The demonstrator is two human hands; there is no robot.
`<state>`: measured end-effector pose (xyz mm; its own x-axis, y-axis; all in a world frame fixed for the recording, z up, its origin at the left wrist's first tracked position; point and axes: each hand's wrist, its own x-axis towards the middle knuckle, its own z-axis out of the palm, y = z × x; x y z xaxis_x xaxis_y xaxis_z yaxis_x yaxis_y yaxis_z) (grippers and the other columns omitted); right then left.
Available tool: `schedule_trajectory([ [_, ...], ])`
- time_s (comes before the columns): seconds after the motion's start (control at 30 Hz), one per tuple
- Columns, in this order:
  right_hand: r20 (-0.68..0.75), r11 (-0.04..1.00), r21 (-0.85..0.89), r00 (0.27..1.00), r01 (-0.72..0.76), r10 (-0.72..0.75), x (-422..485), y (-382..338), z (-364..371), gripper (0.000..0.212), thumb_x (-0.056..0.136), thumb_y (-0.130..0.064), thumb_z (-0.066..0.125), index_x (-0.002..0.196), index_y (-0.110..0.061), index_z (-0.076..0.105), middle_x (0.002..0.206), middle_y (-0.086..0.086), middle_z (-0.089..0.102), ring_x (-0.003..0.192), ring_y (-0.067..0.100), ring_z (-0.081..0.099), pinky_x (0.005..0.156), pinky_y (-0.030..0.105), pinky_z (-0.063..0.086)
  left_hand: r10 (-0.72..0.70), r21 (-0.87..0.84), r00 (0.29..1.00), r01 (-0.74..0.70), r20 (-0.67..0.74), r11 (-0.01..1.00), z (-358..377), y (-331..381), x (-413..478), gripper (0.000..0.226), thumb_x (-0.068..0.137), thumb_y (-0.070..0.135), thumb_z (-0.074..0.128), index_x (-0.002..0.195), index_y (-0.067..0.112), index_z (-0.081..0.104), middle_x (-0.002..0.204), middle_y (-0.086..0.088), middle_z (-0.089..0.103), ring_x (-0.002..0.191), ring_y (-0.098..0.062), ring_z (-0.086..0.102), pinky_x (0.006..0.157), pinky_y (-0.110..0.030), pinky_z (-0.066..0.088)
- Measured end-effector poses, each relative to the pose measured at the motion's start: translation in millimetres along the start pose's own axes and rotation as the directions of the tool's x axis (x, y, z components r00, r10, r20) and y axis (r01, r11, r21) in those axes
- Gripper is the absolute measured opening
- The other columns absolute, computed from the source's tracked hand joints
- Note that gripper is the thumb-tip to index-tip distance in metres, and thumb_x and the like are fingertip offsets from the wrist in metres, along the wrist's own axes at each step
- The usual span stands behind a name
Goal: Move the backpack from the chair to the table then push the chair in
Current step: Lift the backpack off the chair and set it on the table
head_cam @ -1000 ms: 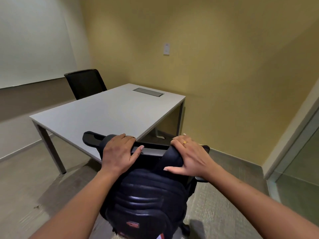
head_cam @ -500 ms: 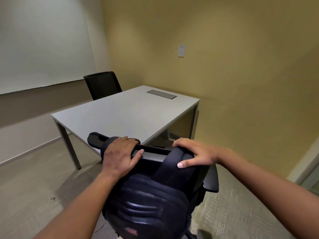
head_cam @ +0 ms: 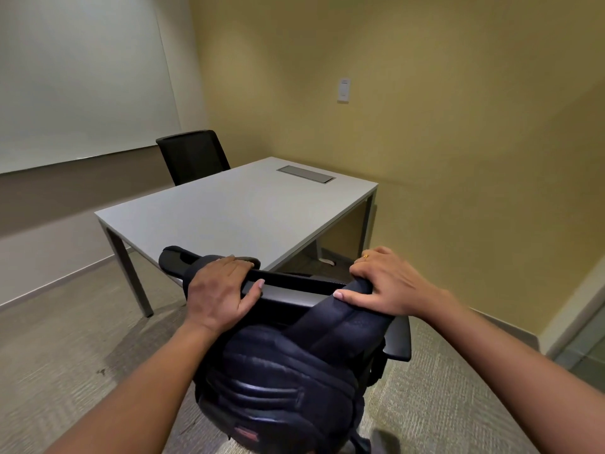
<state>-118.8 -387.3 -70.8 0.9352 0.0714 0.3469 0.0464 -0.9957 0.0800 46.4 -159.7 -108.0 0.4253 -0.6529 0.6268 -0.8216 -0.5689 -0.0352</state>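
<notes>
So the person's got both hands on the top of the chair (head_cam: 294, 291) back. Left hand (head_cam: 217, 291) is wrapped over the top edge, thumb on the near side. Right hand (head_cam: 386, 286) is closed around the backpack (head_cam: 278, 381) strap where it drapes over the chair back. The dark backpack sits on the chair, leaning against the backrest. The grey table (head_cam: 235, 214) is just beyond the chair. A second black chair (head_cam: 193, 155) is tucked in at the far side.
</notes>
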Motion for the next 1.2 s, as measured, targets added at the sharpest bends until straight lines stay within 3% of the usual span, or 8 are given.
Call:
schedule_trajectory([
  [0.27, -0.169, 0.972, 0.014, 0.958, -0.234, 0.233, -24, -12, 14, 0.054, 0.083, -0.056, 0.032, 0.047, -0.016, 0.038, 0.043, -0.006, 0.031, 0.047, 0.017, 0.030, 0.059, 0.033, 0.034, -0.007, 0.000, 1.000, 0.007, 0.009, 1.000, 2, 1, 4, 0.044, 0.081, 0.040, 0.040, 0.084, 0.008, 0.071, 0.081, -0.006, 0.073, 0.080, -0.026, 0.069, 0.072, -0.030, 0.050],
  [0.47, -0.419, 0.992, -0.068, 0.906, -0.105, 0.068, -33, -18, 14, 0.033, 0.090, -0.041, 0.045, 0.084, -0.011, 0.059, 0.086, 0.005, 0.061, 0.081, 0.018, 0.044, 0.070, 0.034, 0.033, 0.029, 0.016, 1.000, -0.029, 0.002, 0.999, 8, -3, 2, 0.046, 0.083, 0.039, 0.039, 0.085, 0.007, 0.071, 0.082, -0.008, 0.072, 0.081, -0.028, 0.069, 0.077, -0.031, 0.039],
  [0.57, -0.256, 0.998, -0.048, 0.965, 0.047, -0.058, -50, -28, 13, 0.056, 0.087, -0.060, 0.040, 0.112, -0.013, 0.058, 0.116, 0.006, 0.060, 0.107, 0.019, 0.049, 0.091, 0.033, 0.031, 0.048, 0.016, 0.999, -0.048, -0.025, 0.999, 10, -3, 2, 0.045, 0.084, 0.038, 0.038, 0.084, 0.006, 0.070, 0.080, -0.009, 0.072, 0.079, -0.030, 0.068, 0.076, -0.031, 0.035],
  [0.67, -0.048, 0.997, -0.064, 0.998, 0.049, -0.052, -60, -37, 17, 0.088, 0.072, -0.079, 0.042, 0.137, -0.020, 0.037, 0.142, 0.000, 0.042, 0.132, 0.016, 0.034, 0.109, 0.044, 0.015, 0.049, 0.000, 0.999, -0.049, 0.008, 0.999, 9, -4, 2, 0.045, 0.084, 0.038, 0.038, 0.083, 0.006, 0.070, 0.078, -0.009, 0.071, 0.077, -0.030, 0.067, 0.073, -0.033, 0.040],
  [0.9, -0.054, 0.990, -0.140, 0.998, 0.004, -0.011, -60, -46, 20, 0.093, 0.069, -0.081, 0.043, 0.135, -0.014, 0.039, 0.117, 0.010, 0.055, 0.113, 0.022, 0.047, 0.107, 0.054, 0.018, 0.125, -0.107, 0.988, -0.114, 0.096, 0.988, -1, -15, 2, 0.065, 0.086, 0.061, 0.028, 0.111, 0.014, 0.065, 0.103, -0.008, 0.071, 0.108, -0.030, 0.062, 0.079, -0.040, 0.052],
  [1.0, -0.054, 0.984, -0.180, 0.999, -0.008, -0.002, -60, -50, 16, 0.093, 0.070, -0.082, 0.039, 0.132, -0.013, 0.041, 0.113, 0.011, 0.057, 0.107, 0.024, 0.050, 0.106, 0.050, 0.020, 0.394, -0.345, 0.852, -0.275, 0.346, 0.898, -17, -47, 15, 0.087, 0.074, 0.082, 0.019, 0.136, 0.025, 0.040, 0.132, -0.002, 0.054, 0.125, -0.022, 0.047, 0.098, -0.037, 0.040],
  [1.1, -0.059, 0.978, -0.210, 0.998, -0.013, 0.000, -61, -55, 13, 0.093, 0.070, -0.082, 0.038, 0.131, -0.012, 0.043, 0.111, 0.011, 0.058, 0.104, 0.024, 0.051, 0.103, 0.047, 0.023, 0.583, -0.408, 0.607, -0.417, 0.539, 0.812, -32, -78, 35, 0.090, 0.069, 0.077, 0.048, 0.142, 0.030, 0.024, 0.146, 0.005, 0.033, 0.132, -0.013, 0.032, 0.107, -0.026, 0.022],
  [1.2, -0.072, 0.971, -0.239, 0.997, -0.027, 0.010, -63, -61, 13, 0.092, 0.070, -0.081, 0.041, 0.130, -0.011, 0.044, 0.108, 0.011, 0.057, 0.102, 0.024, 0.050, 0.101, 0.043, 0.025, 0.649, -0.389, 0.457, -0.540, 0.609, 0.746, -34, -98, 53, 0.097, 0.066, 0.061, 0.071, 0.143, 0.026, 0.022, 0.150, 0.003, 0.026, 0.135, -0.014, 0.026, 0.111, -0.027, 0.016],
])
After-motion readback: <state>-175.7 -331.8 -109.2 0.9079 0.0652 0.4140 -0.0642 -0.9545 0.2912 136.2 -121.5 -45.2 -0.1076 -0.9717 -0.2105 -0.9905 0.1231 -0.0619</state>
